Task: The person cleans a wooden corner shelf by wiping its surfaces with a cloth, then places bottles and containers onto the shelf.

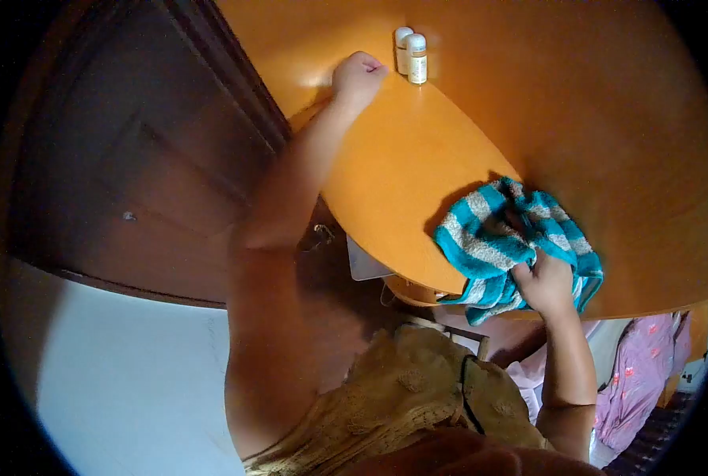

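Observation:
My left hand [359, 81] rests on the orange wooden desk top [401, 151], its fingers curled into a fist; whether anything is inside is hidden. Just right of it, apart from the fingers, two small white-capped bottles stand side by side: one bottle [417, 59] with a pale label in front, the other bottle [402, 47] partly behind it. My right hand [546, 284] grips a crumpled towel [481, 238] with teal and whitish stripes. The towel lies bunched on the desk near its front edge, and its folds cover some of my fingers.
A dark wooden door or panel [132, 159] stands at the left, above a pale surface [132, 373]. An orange wood panel [615, 143] rises behind the desk. Below the desk edge a grey flat object [367, 262] juts out. Pink patterned cloth [635, 373] hangs at lower right.

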`<control>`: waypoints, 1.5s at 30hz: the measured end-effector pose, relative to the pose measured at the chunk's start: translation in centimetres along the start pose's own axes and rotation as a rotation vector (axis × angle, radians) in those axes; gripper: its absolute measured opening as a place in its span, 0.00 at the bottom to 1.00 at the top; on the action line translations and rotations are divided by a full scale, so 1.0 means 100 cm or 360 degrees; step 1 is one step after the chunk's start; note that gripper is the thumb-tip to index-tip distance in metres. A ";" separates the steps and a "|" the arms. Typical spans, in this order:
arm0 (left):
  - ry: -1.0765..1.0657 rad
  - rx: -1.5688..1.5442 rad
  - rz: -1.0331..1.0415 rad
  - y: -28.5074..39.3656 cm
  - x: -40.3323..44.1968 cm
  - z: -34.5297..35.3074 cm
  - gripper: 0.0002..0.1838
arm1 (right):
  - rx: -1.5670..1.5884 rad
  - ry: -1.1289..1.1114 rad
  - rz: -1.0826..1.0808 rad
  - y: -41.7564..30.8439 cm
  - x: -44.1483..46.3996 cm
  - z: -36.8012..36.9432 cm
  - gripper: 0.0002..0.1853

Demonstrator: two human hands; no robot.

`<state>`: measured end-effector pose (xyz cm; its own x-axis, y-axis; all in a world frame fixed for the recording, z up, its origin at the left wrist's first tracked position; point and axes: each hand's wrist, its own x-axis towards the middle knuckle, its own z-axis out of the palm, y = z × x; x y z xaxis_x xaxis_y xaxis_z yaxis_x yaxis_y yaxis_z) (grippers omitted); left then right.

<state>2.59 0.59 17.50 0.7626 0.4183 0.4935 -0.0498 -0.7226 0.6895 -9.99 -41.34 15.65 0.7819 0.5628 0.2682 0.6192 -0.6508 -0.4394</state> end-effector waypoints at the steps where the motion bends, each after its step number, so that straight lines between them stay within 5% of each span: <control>1: 0.0011 -0.0002 -0.0010 0.007 -0.008 -0.017 0.14 | -0.0033 -0.0165 0.0239 -0.005 0.001 -0.004 0.23; 3: 0.0004 0.0206 0.0004 0.009 -0.028 -0.043 0.12 | -0.0079 -0.0366 0.0469 -0.007 0.003 -0.003 0.22; 6: 0.0072 0.0086 0.0104 -0.032 -0.037 -0.061 0.13 | -0.0040 0.0097 0.0114 0.011 -0.003 0.010 0.20; 9: 0.0049 -0.0181 0.0005 -0.032 -0.082 -0.089 0.11 | -0.0129 -0.0058 0.0438 0.011 -0.006 0.008 0.20; 13: 0.0165 -0.0572 -0.0154 -0.016 -0.131 -0.115 0.09 | 0.0130 0.0092 0.0353 0.016 -0.007 0.014 0.15; 15: 0.0381 -0.0468 0.0046 -0.028 -0.155 -0.117 0.11 | -0.0013 -0.0006 0.0520 0.018 -0.006 0.011 0.14; 19: 0.0246 -0.0435 -0.0348 -0.061 -0.220 -0.139 0.14 | 0.0395 0.0087 0.0471 0.038 -0.009 0.019 0.16; 21: 0.0574 -0.0423 -0.0566 -0.080 -0.253 -0.130 0.16 | 0.0418 0.0059 0.0438 0.044 -0.009 0.020 0.15; 24: 0.0579 -0.0478 -0.0937 -0.117 -0.299 -0.114 0.18 | 0.0562 0.0097 0.0507 0.055 -0.008 0.020 0.16; 28: 0.0585 -0.0720 -0.1003 -0.133 -0.326 -0.080 0.15 | -0.0019 -0.0002 0.0707 0.011 -0.004 0.012 0.17; 33: 0.0698 -0.1003 -0.0588 -0.058 -0.250 -0.093 0.11 | -0.0064 -0.0032 0.0567 -0.012 0.001 0.008 0.19; 35: 0.0864 -0.0802 0.0075 -0.044 -0.194 -0.086 0.10 | -0.0109 -0.0086 0.0685 -0.005 0.001 0.009 0.20; 37: 0.0700 -0.0497 0.0417 -0.023 -0.136 -0.070 0.10 | -0.0073 0.0087 0.0270 0.004 -0.003 0.014 0.20; 39: 0.0249 0.0009 0.0311 0.012 -0.088 -0.064 0.18 | -0.0015 0.0093 0.0355 0.007 -0.004 0.013 0.20; 42: 0.0059 0.0577 0.0319 0.023 -0.019 -0.022 0.24 | -0.0217 -0.0271 0.0642 -0.008 0.003 0.003 0.20; 45: -0.0232 0.0695 0.0526 0.031 0.028 -0.001 0.25 | -0.0088 0.0020 0.0151 -0.005 0.001 0.006 0.21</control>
<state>4.46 -0.38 21.06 0.8345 0.0734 0.5461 -0.0531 -0.9757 0.2124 -10.30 -40.62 15.36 0.8379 0.4910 0.2384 0.5450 -0.7282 -0.4156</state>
